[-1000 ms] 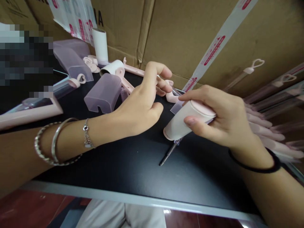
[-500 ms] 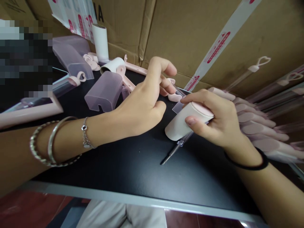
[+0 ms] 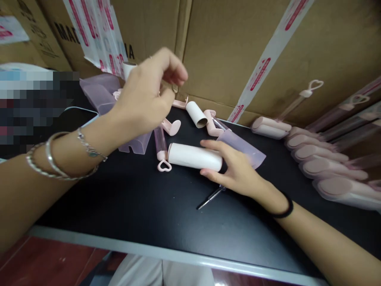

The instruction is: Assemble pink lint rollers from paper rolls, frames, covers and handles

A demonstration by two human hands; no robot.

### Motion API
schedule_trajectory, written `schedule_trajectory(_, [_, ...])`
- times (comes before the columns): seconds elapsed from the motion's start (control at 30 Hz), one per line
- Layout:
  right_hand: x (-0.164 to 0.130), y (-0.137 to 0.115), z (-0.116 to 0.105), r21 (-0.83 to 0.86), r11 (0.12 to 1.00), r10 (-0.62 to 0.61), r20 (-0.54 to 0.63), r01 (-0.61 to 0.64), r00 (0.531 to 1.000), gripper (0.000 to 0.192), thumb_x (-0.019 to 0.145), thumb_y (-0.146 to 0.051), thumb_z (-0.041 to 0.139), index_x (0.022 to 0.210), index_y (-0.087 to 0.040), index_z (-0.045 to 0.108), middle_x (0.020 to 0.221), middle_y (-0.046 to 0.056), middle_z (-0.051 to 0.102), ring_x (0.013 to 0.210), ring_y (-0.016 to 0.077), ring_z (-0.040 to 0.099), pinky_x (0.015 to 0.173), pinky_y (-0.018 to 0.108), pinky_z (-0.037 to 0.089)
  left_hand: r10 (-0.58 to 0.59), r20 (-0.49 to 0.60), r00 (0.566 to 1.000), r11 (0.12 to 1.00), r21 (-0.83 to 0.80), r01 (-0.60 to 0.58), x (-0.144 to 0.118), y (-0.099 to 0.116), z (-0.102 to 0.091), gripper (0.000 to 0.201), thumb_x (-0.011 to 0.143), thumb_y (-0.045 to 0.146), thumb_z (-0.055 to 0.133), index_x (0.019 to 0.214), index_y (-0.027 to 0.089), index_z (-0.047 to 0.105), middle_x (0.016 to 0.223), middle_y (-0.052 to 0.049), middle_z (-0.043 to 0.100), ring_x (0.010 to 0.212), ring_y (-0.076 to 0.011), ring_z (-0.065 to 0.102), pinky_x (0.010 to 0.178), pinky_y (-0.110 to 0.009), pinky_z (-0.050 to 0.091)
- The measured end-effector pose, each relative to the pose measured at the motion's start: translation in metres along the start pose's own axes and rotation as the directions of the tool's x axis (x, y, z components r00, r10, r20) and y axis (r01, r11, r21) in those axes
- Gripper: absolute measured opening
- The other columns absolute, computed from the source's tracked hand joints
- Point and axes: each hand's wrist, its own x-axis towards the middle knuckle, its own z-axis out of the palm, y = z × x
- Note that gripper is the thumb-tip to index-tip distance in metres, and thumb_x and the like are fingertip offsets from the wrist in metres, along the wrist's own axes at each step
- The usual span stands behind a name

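Note:
My right hand (image 3: 235, 169) is closed around the right end of a white lint roller (image 3: 193, 156), which lies sideways on the black table. The thumb is on the near side and the fingers on the far side. A screwdriver (image 3: 212, 197) points out from below this hand, its handle hidden. My left hand (image 3: 145, 93) is raised over the parts at the back left, fingers loosely bent and apart, nothing seen in them. Close to the roller's left end is a clear purple handle (image 3: 160, 145) with a heart loop (image 3: 164, 166).
A white tube (image 3: 196, 114), pink brackets (image 3: 172, 127) and a clear purple cover (image 3: 242, 147) lie behind the roller. More covers (image 3: 139, 141) are partly behind my left arm. Several lint rollers (image 3: 333, 184) line the right side. Cardboard boxes (image 3: 226, 47) stand along the back.
The lint roller has gone from tilted to lying flat, further left, with my right hand still on it. My left hand has moved up and left, away from it. The camera view has shifted.

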Motion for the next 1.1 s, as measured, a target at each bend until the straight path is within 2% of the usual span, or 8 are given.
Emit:
schedule_trajectory(0.07, [-0.001,0.000,0.002,0.013,0.999,0.040,0.036,-0.041,0.999,0.047,0.087,-0.042,0.064,0.128,-0.025,0.049,0.122,0.009,0.066,0.107,0.0256,0.065,0.088,0.040,0.055,-0.050,0.126,0.991,0.978,0.205,0.023,0.002,-0.011,0.003,0.035,0.081,0.006,0.044,0.109,0.013,0.062,0.112,-0.008,0.066,0.108,-0.0213,0.062,0.099,-0.036,0.048])
schedule_trajectory(0.2, [0.001,0.000,-0.007,0.083,0.968,0.247,-0.126,-0.238,0.961,0.052,0.082,-0.046,0.069,0.123,-0.023,0.049,0.116,0.009,0.064,0.097,0.0247,0.065,0.077,0.038,0.054,-0.144,0.400,0.905,0.892,0.448,-0.056,-0.002,-0.025,0.016,0.040,0.087,0.018,0.041,0.122,0.014,0.061,0.115,-0.011,0.068,0.113,-0.0270,0.062,0.098,-0.040,0.046])
schedule_trajectory(0.33, [0.003,0.006,-0.012,0.256,0.906,0.400,-0.259,-0.337,0.879,0.051,0.080,-0.049,0.070,0.119,-0.023,0.051,0.110,0.006,0.062,0.085,0.0196,0.060,0.068,0.033,0.051,-0.208,0.585,0.784,0.832,0.527,-0.172,-0.010,-0.022,0.028,0.046,0.093,0.042,0.041,0.128,0.018,0.058,0.108,-0.011,0.072,0.104,-0.0296,0.065,0.090,-0.040,0.048])
schedule_trajectory(0.47, [0.003,0.011,-0.009,0.398,0.850,0.476,-0.302,-0.345,0.826,0.048,0.081,-0.049,0.069,0.119,-0.025,0.050,0.109,0.005,0.060,0.091,0.0194,0.059,0.075,0.034,0.051,-0.171,0.679,0.713,0.817,0.503,-0.283,-0.013,-0.014,0.029,0.036,0.095,0.035,0.038,0.114,0.020,0.065,0.098,-0.009,0.073,0.095,-0.0280,0.068,0.089,-0.041,0.046])
schedule_trajectory(0.63, [0.005,0.010,-0.006,0.546,0.799,0.492,-0.353,-0.252,0.796,0.049,0.081,-0.046,0.070,0.120,-0.027,0.048,0.101,0.003,0.059,0.087,0.0184,0.060,0.065,0.031,0.055,0.040,0.684,0.728,0.790,0.425,-0.443,-0.018,-0.003,0.020,0.036,0.095,0.029,0.040,0.117,0.017,0.065,0.124,-0.014,0.064,0.116,-0.0303,0.057,0.094,-0.042,0.043])
schedule_trajectory(0.7, [0.006,0.012,-0.006,0.601,0.766,0.511,-0.353,-0.229,0.784,0.047,0.081,-0.045,0.070,0.119,-0.028,0.048,0.098,0.002,0.057,0.081,0.0166,0.059,0.059,0.028,0.055,0.115,0.717,0.687,0.749,0.392,-0.534,-0.023,0.003,0.015,0.034,0.092,0.038,0.049,0.108,0.015,0.069,0.119,-0.017,0.065,0.115,-0.0339,0.056,0.090,-0.041,0.045])
schedule_trajectory(0.83, [0.007,0.014,-0.006,0.648,0.724,0.551,-0.337,-0.236,0.763,0.047,0.082,-0.045,0.068,0.122,-0.029,0.047,0.097,0.002,0.055,0.076,0.0144,0.059,0.055,0.025,0.057,0.042,0.783,0.620,0.781,0.361,-0.509,-0.031,0.014,0.013,0.028,0.088,0.039,0.057,0.093,0.014,0.070,0.106,-0.015,0.068,0.106,-0.0321,0.061,0.085,-0.039,0.047])
schedule_trajectory(1.1, [0.005,0.010,-0.003,0.635,0.742,0.521,-0.344,-0.215,0.781,0.050,0.079,-0.047,0.070,0.121,-0.027,0.051,0.095,0.002,0.054,0.079,0.0167,0.059,0.055,0.028,0.060,-0.099,0.768,0.633,0.817,0.426,-0.389,-0.028,0.018,0.012,0.025,0.084,0.036,0.057,0.098,0.017,0.065,0.089,-0.010,0.071,0.072,-0.0265,0.069,0.062,-0.033,0.045])
